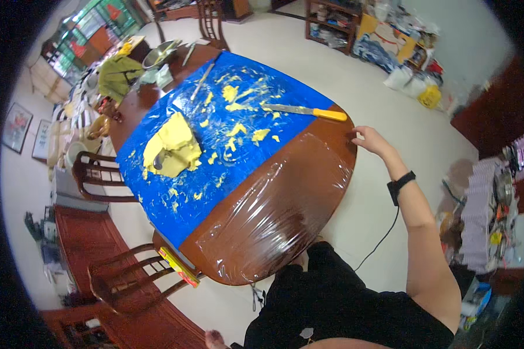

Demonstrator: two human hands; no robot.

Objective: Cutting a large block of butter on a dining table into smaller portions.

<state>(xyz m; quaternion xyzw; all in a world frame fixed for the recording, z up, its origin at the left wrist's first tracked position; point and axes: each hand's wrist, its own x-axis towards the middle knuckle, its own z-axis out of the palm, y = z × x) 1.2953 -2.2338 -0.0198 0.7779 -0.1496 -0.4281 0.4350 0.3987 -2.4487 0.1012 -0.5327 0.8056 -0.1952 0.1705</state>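
Note:
My right hand [367, 138] touches the table's rim [356, 150] at the right end, fingers slightly apart and holding nothing. Close to it lies a long metal spatula or knife with a yellow handle [329, 114], its blade on a blue sheet [262, 170]. A large lump of yellow dough or clay-like material [174, 139] rests on the left part of the sheet, with a dark curved thing [159, 160] on it. Yellow scraps [260, 135] are scattered around. Clear plastic film [266, 209] covers the table's near end. At the bottom edge my left hand [215, 338] is partly visible, low beside my body.
A metal bowl [157, 54], a green cloth [118, 76] and a thin stick [203, 80] are on the far side. Wooden chairs [126, 283] stand at the left, one bearing a long yellow box [179, 267]. A black cable [382, 244] hangs at my right.

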